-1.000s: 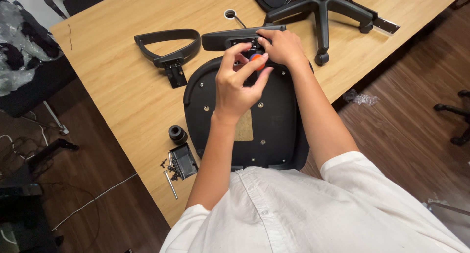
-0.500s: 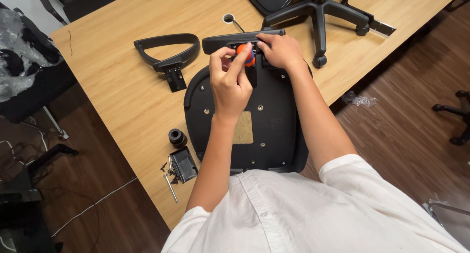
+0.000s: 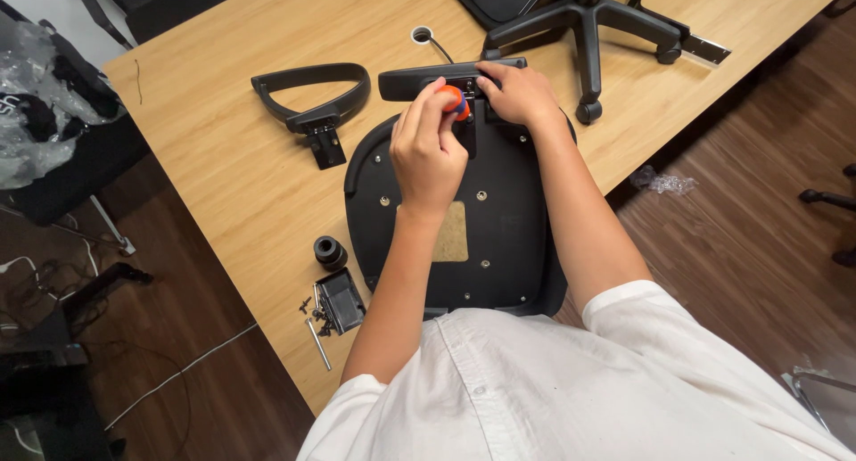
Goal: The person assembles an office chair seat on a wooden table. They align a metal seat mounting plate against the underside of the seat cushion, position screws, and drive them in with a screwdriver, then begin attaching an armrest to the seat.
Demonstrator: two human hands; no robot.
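A wooden surface (image 3: 223, 185) carries a black chair seat (image 3: 499, 238) lying underside up, close to the person. An armrest (image 3: 419, 79) lies along its far edge. The right hand (image 3: 520, 94) is closed on the armrest; the left hand (image 3: 428, 149) grips an orange-handled screwdriver (image 3: 453, 100) at the bracket. A second armrest (image 3: 312, 95) lies apart, left.

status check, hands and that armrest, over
Left hand gripping orange-handled screwdriver; right hand steadying black plastic armrest on black seat base. Nothing obstructing.
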